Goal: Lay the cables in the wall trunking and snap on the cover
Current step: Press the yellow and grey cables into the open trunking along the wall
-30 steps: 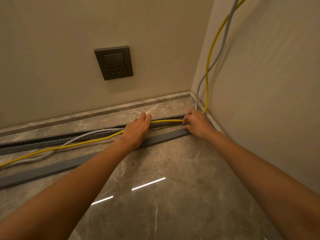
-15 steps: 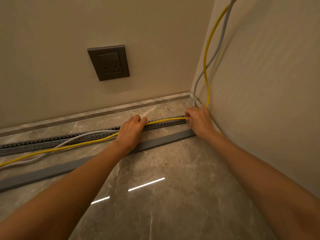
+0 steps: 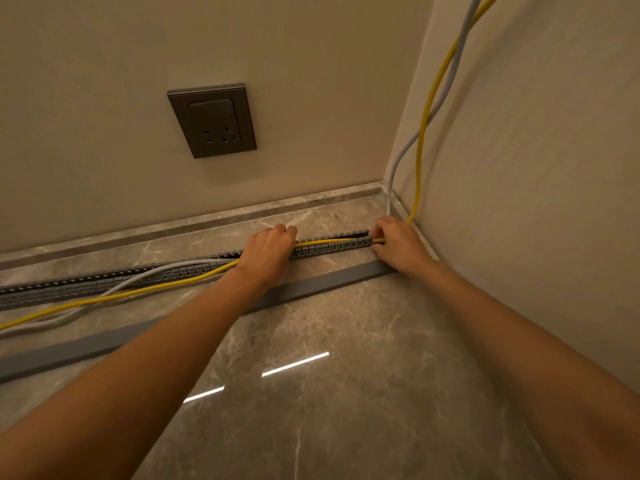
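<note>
A grey slotted trunking (image 3: 332,247) lies on the marble surface, running from the left edge to the corner. A yellow cable (image 3: 145,291) and a grey cable (image 3: 138,279) come down the right wall and run along the trunking, spilling out of it at the left. My left hand (image 3: 268,252) presses on the yellow cable at the trunking's middle. My right hand (image 3: 398,240) pinches the yellow cable at the trunking's right end by the corner. The grey cover strip (image 3: 311,285) lies loose on the surface in front of the trunking.
A dark wall socket (image 3: 212,120) sits on the back wall above the trunking. The right wall (image 3: 536,168) meets the back wall close to my right hand. A raised marble lip (image 3: 207,220) runs along the back wall.
Both hands stayed on the yellow cable. My right hand shifted slightly toward the corner and my left hand curled its fingers tighter over the trunking. The view drifted a little.
</note>
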Tool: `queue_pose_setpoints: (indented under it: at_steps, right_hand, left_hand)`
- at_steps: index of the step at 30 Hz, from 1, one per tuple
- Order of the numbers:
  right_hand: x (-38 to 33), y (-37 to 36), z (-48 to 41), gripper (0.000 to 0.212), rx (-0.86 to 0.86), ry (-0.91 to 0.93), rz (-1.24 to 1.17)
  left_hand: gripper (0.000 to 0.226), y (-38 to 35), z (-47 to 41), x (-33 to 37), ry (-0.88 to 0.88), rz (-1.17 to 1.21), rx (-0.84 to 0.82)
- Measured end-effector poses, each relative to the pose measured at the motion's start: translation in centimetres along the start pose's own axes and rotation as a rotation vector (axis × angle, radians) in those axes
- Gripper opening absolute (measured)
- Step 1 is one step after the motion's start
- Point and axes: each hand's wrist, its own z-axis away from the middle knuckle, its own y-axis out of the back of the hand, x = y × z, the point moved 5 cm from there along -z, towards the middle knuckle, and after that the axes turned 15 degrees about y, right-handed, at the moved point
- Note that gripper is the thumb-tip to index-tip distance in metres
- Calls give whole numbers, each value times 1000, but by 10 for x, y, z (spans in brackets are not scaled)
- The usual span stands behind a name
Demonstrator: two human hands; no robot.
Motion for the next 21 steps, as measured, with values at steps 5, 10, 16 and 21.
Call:
queue_pose_setpoints:
  at_steps: [5, 10, 16, 21]
  right_hand:
    - [-1, 5, -3, 16, -77, -31, 157]
    - [0, 3, 2, 15, -39, 3, 214]
    - [7, 0, 5, 27, -31, 58, 180]
    - [10, 1, 5, 24, -14, 102, 84]
  left_hand:
    - [32, 2, 3, 7, 39, 5, -28]
    - [25, 7, 4, 28, -16, 55, 54]
    - [28, 7, -4, 58, -139, 53, 60]
    - [27, 4, -8, 61, -108, 53, 22]
